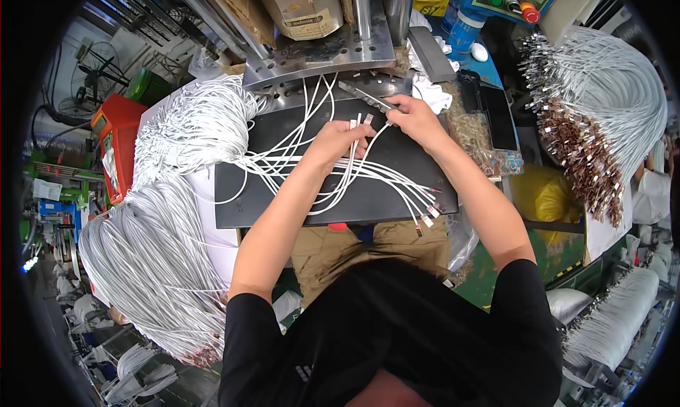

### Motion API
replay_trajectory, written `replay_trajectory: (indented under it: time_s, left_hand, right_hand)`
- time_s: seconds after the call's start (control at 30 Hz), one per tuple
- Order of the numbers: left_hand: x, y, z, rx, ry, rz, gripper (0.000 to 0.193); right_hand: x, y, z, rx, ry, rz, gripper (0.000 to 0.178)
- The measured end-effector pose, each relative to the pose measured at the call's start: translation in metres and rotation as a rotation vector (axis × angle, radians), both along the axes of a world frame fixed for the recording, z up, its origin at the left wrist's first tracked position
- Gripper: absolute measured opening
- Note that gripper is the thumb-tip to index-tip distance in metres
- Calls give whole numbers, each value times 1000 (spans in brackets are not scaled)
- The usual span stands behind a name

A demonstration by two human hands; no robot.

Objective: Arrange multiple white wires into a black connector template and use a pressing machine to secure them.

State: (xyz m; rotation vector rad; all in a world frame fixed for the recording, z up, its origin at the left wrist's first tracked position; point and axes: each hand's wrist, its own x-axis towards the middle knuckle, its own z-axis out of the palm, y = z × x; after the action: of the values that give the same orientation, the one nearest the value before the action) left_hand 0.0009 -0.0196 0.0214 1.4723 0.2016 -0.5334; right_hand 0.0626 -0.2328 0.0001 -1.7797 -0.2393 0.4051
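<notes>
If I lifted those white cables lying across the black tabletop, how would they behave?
The white cables would probably bend and droop, since they already lie in curves. They might tangle, because several strands cross. Their ends could swing a little, as small connectors cap them.

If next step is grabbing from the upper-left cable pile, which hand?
Probably the left hand: it's nearer the white cable pile, though already holding cable ends. The right hand, holding a grey metal strip, is farther off.
</notes>
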Motion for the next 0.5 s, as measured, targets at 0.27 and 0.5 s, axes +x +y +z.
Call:
replay_trajectory:
  time_s: [0.27, 0.5]
  left_hand:
    - [7, 4, -1, 16, 73, -99, 24]
    - [1, 14, 0, -50, 21, 61, 25]
  right_hand:
    - [-6, 5, -10, 23, -164, 154, 39]
    - [-3, -11, 26, -4, -6, 103, 38]
